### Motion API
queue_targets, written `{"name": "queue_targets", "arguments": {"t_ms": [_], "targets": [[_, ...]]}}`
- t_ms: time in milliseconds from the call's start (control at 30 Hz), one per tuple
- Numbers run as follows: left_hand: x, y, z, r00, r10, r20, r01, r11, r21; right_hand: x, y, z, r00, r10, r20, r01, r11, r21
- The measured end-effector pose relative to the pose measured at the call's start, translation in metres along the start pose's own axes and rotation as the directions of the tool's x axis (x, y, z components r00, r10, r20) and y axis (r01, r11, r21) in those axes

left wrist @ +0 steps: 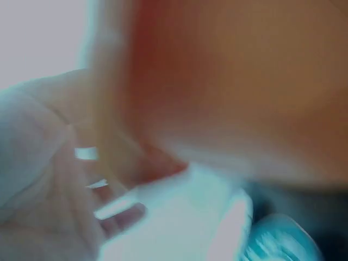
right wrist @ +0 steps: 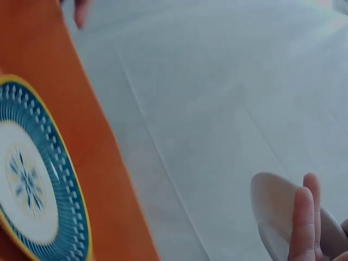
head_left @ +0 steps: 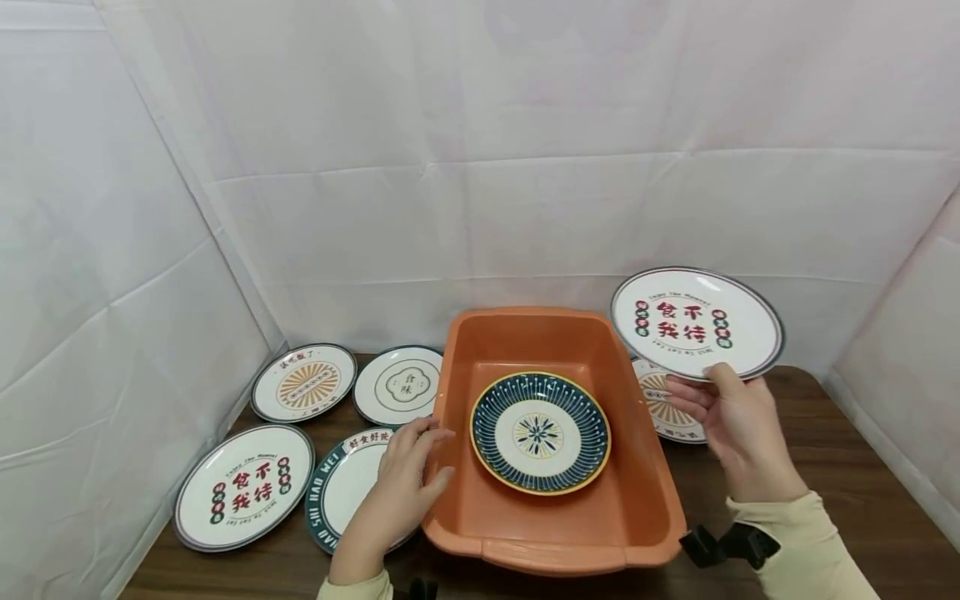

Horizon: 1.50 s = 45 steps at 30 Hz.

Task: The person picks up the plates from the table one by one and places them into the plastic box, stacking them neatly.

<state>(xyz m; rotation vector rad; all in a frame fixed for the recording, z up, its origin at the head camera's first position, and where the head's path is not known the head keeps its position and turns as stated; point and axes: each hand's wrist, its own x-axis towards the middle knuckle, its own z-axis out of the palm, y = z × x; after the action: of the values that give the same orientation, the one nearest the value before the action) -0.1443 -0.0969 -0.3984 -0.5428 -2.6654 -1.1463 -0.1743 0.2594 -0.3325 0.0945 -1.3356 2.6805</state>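
My right hand (head_left: 738,425) pinches the near rim of a white plate (head_left: 693,312) with red characters, thumb on top, fingers beneath. It holds that plate raised and tilted to the right of an orange plastic basin (head_left: 555,542). In the right wrist view the same plate's underside (right wrist: 272,201) shows behind my fingers. Inside the basin lies a blue-patterned plate (head_left: 540,433) with a yellow rim. My left hand (head_left: 405,475), fingers loosely bent, is at the basin's left edge and overlaps a green-rimmed plate (head_left: 352,475) in the head view.
Left of the basin lie another red-character plate (head_left: 247,487), a sunburst plate (head_left: 306,383) and a plate with a framed emblem (head_left: 397,387). Partly hidden under the held plate is a second sunburst plate (head_left: 667,408). White cloth walls (head_left: 465,167) surround the brown table (head_left: 817,467).
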Motion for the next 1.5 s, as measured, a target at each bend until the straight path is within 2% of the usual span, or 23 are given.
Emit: {"name": "queue_targets", "arguments": {"t_ms": [67, 167, 267, 433, 500, 600, 667, 767, 833, 1000, 1167, 1300, 1400, 1500], "targets": [[0.007, 0.013, -0.009, 0.996, 0.028, 0.084, -0.026, 0.999, -0.034, -0.004, 0.006, 0.01, 0.999, 0.03, 0.024, -0.029, 0.999, -0.029], [0.023, 0.033, -0.019, 0.98, 0.062, 0.19, -0.041, 0.993, -0.111, -0.01, 0.014, 0.025, 0.997, 0.067, 0.037, -0.064, 0.994, -0.085], [0.04, 0.048, -0.023, 0.971, 0.061, 0.23, -0.02, 0.984, -0.175, -0.016, 0.022, 0.039, 0.994, 0.102, 0.046, -0.096, 0.988, -0.125], [0.063, 0.065, -0.018, 0.975, -0.015, 0.22, 0.081, 0.953, -0.293, -0.026, 0.036, 0.059, 0.984, 0.168, 0.049, -0.156, 0.969, -0.193], [0.07, 0.068, -0.014, 0.978, -0.052, 0.204, 0.123, 0.926, -0.356, -0.03, 0.041, 0.065, 0.98, 0.192, 0.056, -0.176, 0.961, -0.215], [0.078, 0.069, -0.009, 0.983, -0.092, 0.156, 0.155, 0.874, -0.461, -0.035, 0.048, 0.073, 0.972, 0.219, 0.082, -0.195, 0.952, -0.234], [0.081, 0.068, -0.007, 0.986, -0.112, 0.124, 0.161, 0.835, -0.526, -0.039, 0.052, 0.076, 0.966, 0.233, 0.11, -0.202, 0.95, -0.24], [0.083, 0.069, -0.004, 0.987, -0.134, 0.092, 0.163, 0.799, -0.579, -0.043, 0.055, 0.081, 0.961, 0.237, 0.141, -0.2, 0.951, -0.236], [0.083, 0.069, -0.003, 0.984, -0.159, 0.085, 0.179, 0.797, -0.577, -0.045, 0.058, 0.083, 0.958, 0.243, 0.15, -0.204, 0.95, -0.235], [0.082, 0.07, 0.001, 0.977, -0.208, 0.045, 0.198, 0.813, -0.548, -0.05, 0.061, 0.085, 0.952, 0.271, 0.144, -0.228, 0.939, -0.256], [0.081, 0.068, 0.006, 0.976, -0.217, 0.029, 0.195, 0.801, -0.566, -0.05, 0.063, 0.085, 0.945, 0.278, 0.17, -0.231, 0.94, -0.252], [0.08, 0.069, 0.007, 0.971, -0.239, -0.002, 0.197, 0.805, -0.56, -0.049, 0.062, 0.081, 0.93, 0.295, 0.218, -0.229, 0.931, -0.284], [0.081, 0.069, 0.005, 0.968, -0.247, -0.046, 0.178, 0.805, -0.566, -0.046, 0.058, 0.078, 0.915, 0.327, 0.238, -0.222, 0.898, -0.381], [0.083, 0.068, 0.003, 0.965, -0.247, -0.09, 0.154, 0.81, -0.565, -0.042, 0.052, 0.075, 0.896, 0.374, 0.239, -0.212, 0.834, -0.508]]}}
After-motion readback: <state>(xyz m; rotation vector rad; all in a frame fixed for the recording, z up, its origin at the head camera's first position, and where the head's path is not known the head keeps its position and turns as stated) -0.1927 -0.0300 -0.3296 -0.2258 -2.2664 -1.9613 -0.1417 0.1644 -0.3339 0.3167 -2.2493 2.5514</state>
